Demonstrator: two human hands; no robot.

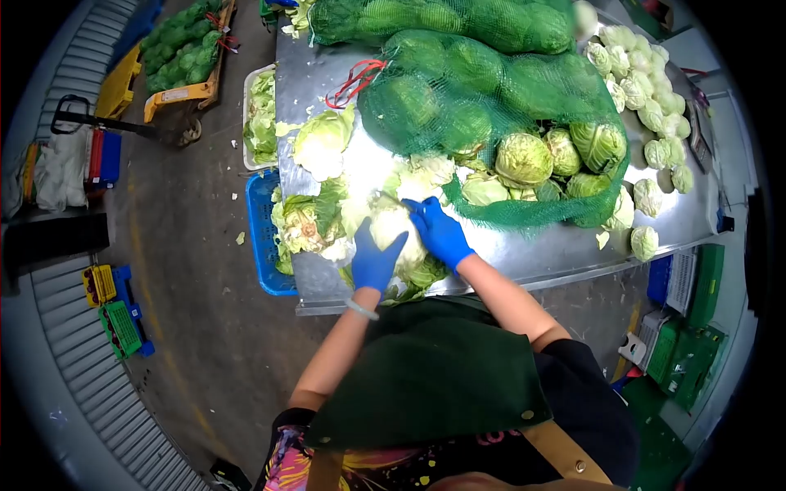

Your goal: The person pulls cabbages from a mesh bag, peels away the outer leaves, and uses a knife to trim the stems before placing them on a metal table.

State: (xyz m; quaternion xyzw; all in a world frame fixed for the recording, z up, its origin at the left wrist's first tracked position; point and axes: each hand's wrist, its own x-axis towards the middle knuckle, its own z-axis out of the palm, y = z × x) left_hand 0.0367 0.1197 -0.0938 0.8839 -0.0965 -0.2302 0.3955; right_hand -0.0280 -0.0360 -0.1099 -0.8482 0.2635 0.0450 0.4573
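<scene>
Blue-gloved, the left hand (377, 255) spreads thumb and fingers wide on a pale cabbage (396, 236) near the front of the metal table (512, 252); the right hand (440, 234) touches its right side, grip unclear. Glare obscures its long axis and facing. The label (174, 95) on the orange cart (160, 101) is illegible.

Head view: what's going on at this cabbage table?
A person in a green apron works over a pale cabbage near the front edge of the metal table. The blue-gloved left hand spreads over it; the right hand is at its other side. Loose leaves lie to the left, netted cabbages beyond, and a pile of pale heads to the right.
</scene>
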